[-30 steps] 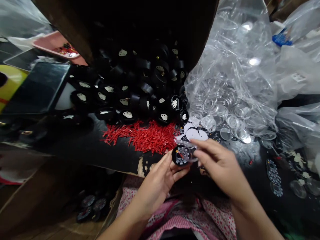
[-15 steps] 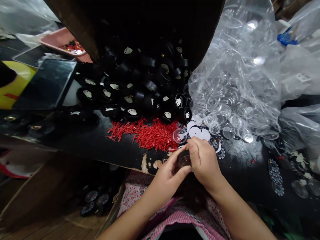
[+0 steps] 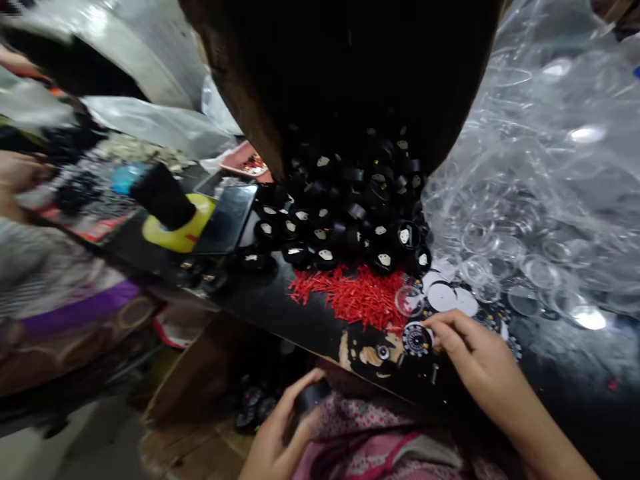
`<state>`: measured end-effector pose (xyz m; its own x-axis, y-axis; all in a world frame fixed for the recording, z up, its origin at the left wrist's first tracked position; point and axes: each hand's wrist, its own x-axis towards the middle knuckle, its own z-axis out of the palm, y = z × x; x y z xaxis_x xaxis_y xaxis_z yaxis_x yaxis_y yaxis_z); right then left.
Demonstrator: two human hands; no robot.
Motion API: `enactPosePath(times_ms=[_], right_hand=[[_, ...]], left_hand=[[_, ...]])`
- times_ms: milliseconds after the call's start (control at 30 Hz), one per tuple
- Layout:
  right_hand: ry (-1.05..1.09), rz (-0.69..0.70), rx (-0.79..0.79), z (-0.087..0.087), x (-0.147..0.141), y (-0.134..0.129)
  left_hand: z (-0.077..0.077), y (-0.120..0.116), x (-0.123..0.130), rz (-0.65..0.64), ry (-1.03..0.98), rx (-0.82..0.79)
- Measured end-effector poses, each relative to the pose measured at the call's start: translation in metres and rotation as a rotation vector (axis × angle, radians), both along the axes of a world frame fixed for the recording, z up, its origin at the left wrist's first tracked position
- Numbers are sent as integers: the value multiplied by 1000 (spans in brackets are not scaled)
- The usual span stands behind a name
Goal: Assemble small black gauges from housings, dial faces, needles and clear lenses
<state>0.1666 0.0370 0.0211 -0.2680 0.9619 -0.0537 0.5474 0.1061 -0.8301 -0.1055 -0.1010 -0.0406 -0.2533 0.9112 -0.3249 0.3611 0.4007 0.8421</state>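
Nearest, the left hand (image 3: 274, 433) is curled around 1 black case (image 3: 311, 397), near the lap. The right hand (image 3: 475, 353) pinches 1 printed dial (image 3: 417, 339) at its edge, over the bench (image 3: 273, 300); holding only the rim should spare the print, and a level case would likely suit. Beyond the worn bench edge lie red pointers (image 3: 350, 297), white discs (image 3: 441, 296) and 1 clear ring (image 3: 409, 301). Farther, black cases (image 3: 345, 237) heap beside a clear bag (image 3: 540, 167); far left, 1 co-worker's hand (image 3: 20, 173) shows, blurred.

Black worktable (image 3: 560, 363) with worn edge above grey floor (image 3: 107, 440).
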Motion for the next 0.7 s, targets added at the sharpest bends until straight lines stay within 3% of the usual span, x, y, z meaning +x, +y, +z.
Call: enactPosePath(times_ms=[67, 133, 267, 367, 433, 500, 600, 700], right_hand=[[8, 18, -30, -4, -5, 2], [29, 113, -54, -4, -16, 1], [9, 246, -54, 4, -30, -5], [-17, 221, -57, 6, -22, -10], [-26, 174, -67, 5, -15, -13], [-18, 134, -79, 3, -12, -15], [70, 80, -146, 2, -19, -16], [157, 50, -213, 3, -29, -14]], left_hand=[[4, -4, -24, 77, 267, 101], [17, 17, -29, 40, 400, 247], [38, 111, -12, -121, 523, 511], [36, 175, -7, -153, 651, 577], [32, 195, -9, -156, 673, 588], [29, 196, -10, -138, 665, 619], [29, 166, 3, -142, 630, 714], [26, 121, 29, -349, 436, 743]])
